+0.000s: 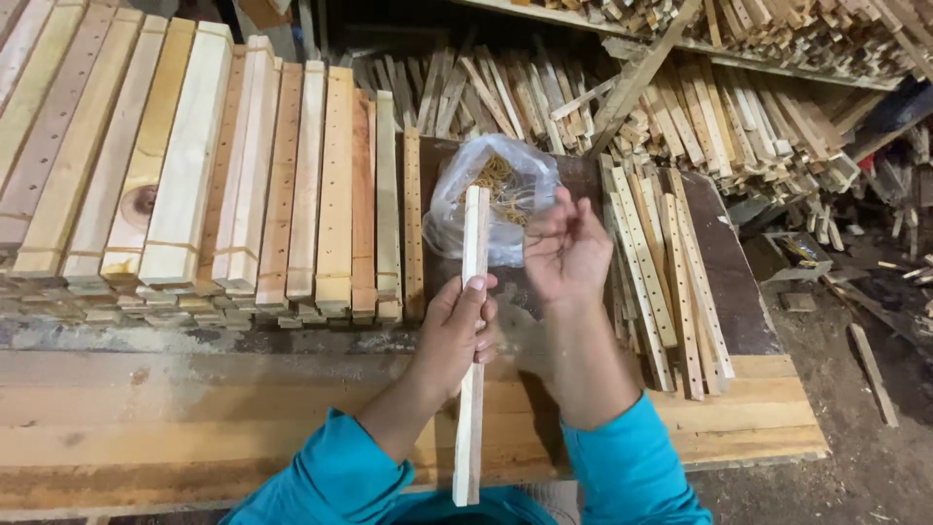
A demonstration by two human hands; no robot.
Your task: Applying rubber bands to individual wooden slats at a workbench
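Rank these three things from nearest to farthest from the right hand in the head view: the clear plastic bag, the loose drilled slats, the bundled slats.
From the right hand:
1. Clear plastic bag: just behind the hand's fingers, slightly to the left.
2. Loose drilled slats: lying on the dark board, to the right of the hand.
3. Bundled slats: stacked far to the left, beyond the left hand.

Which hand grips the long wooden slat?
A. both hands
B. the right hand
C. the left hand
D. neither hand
C: the left hand is closed around the wooden slat, while the right hand is raised apart from it, near the plastic bag.
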